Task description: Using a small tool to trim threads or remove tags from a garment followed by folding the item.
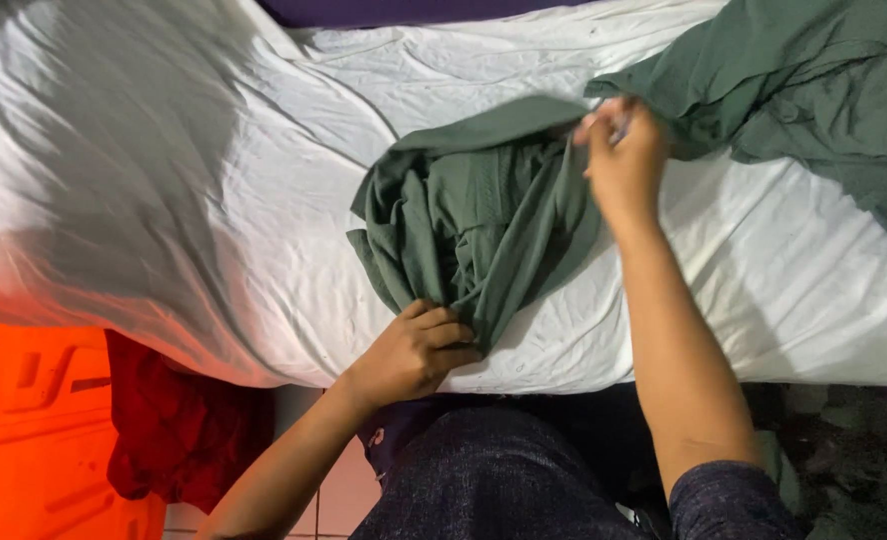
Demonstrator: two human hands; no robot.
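Left hand (419,350) is clenched on the lower tip of the green cloth (474,215); right hand (624,160) is pinched on its upper edge. Cloth is bunched between both hands on the white-sheeted bed (184,200).

Home bedroom, by the look of it. A bed (164,200) fills most of the view, covered with a rumpled white sheet (764,290) tucked over the mattress edge. Loose green clothing (474,215) lies spread and bunched on top. A dark purple strip (394,10) shows beyond the far edge of the bed. Beside the bed, pale tiled floor (339,490), a heap of red cloth (174,430), and an orange plastic container (34,430).
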